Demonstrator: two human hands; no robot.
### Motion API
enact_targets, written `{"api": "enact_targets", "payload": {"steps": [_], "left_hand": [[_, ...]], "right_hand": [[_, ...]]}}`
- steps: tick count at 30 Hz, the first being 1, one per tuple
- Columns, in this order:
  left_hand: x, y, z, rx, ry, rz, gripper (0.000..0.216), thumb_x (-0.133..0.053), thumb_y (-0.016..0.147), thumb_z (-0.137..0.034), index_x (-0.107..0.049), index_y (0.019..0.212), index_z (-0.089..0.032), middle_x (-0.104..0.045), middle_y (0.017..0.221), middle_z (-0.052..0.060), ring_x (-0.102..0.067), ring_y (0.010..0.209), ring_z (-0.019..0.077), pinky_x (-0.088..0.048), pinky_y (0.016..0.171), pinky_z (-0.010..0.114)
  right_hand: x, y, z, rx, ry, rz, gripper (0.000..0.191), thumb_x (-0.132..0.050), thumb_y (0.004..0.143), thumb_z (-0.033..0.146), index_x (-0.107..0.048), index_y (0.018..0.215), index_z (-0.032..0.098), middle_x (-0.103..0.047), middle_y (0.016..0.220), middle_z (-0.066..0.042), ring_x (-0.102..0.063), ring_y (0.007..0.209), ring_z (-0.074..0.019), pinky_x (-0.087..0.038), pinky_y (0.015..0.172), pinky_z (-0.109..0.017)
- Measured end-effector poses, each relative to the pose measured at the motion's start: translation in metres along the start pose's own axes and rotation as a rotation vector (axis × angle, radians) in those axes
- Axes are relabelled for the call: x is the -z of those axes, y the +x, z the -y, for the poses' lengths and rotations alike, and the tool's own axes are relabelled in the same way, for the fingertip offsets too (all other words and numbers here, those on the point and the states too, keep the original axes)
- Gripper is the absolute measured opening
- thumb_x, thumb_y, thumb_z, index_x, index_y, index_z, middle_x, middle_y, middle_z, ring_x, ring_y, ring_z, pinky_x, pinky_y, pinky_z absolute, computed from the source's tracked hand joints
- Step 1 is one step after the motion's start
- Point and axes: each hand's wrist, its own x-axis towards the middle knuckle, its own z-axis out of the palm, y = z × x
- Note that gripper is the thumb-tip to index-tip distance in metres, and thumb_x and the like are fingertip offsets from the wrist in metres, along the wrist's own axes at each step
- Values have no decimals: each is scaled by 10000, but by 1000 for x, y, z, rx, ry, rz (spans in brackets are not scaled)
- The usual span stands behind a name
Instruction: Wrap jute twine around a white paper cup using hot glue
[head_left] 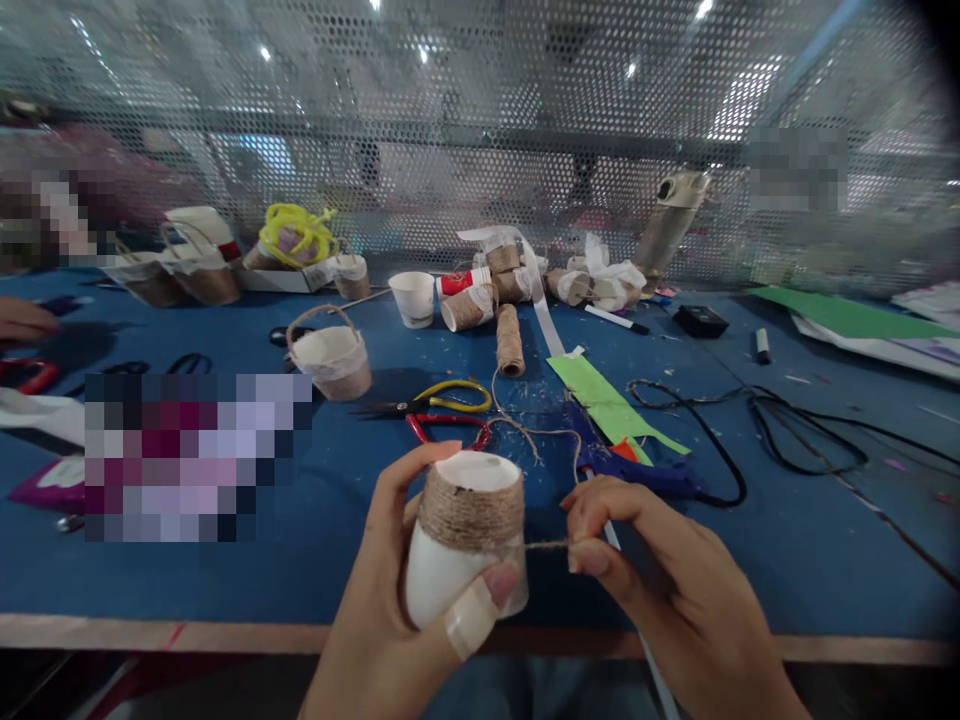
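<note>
My left hand (390, 600) is wrapped round an upturned white paper cup (442, 575), whose upper half is wound with brown jute twine (471, 515). A plaster covers that hand's thumb. My right hand (660, 570) pinches the loose twine strand (546, 545) just right of the cup and holds it taut. The strand runs up over the blue table (787, 540) to a twine spool (510, 340). Behind my right hand lies a blue glue gun (637, 470).
Scissors with yellow handles (442, 398) and red handles (450, 428) lie beyond the cup. A finished twine basket (330, 355), paper cups (413, 297), green paper strips (607, 400), a black cable (750, 430) and a marker (619, 320) crowd the table. Another person's hand (22, 320) rests at far left.
</note>
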Motion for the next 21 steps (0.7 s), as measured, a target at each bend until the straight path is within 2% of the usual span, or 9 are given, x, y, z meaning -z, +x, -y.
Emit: {"api": "enact_targets", "payload": {"steps": [4,8,13,21], "left_hand": [[2,0,4,8,-15,-4,738,-970,815,-572,-557,1396,-385,-812,1080,-33,-790,802,170,-658,716,229],[3,-1,5,32,-41,-20,758,-981,802,-607,-560,1404,-420,-806,1124,-45,-780,811,168,-656,713,227],[5,-1,5,12,-68,4,782,-1006,765,-641,-588,1381,-405,-806,1097,-46,-770,822,165,-640,734,217],[3,-4,-4,38,-178,27,714,-1046,743,-498,-652,1327,-383,-837,1096,-39,-805,869,164,-637,791,198]], "right_hand": [[0,0,1,-12,-35,31,109,-663,1142,327,-653,1034,311,-745,904,74,-732,797,-87,-576,750,-132],[-1,-1,2,-11,-79,31,96,-662,1138,299,-652,1044,318,-754,917,88,-735,819,-80,-562,786,-128],[-3,2,2,5,-105,35,100,-659,1138,297,-640,1042,316,-759,925,100,-736,833,-70,-543,786,-123],[-7,3,5,-13,-123,36,113,-640,1122,234,-638,1046,318,-749,931,121,-730,840,-56,-530,784,-122]]}}
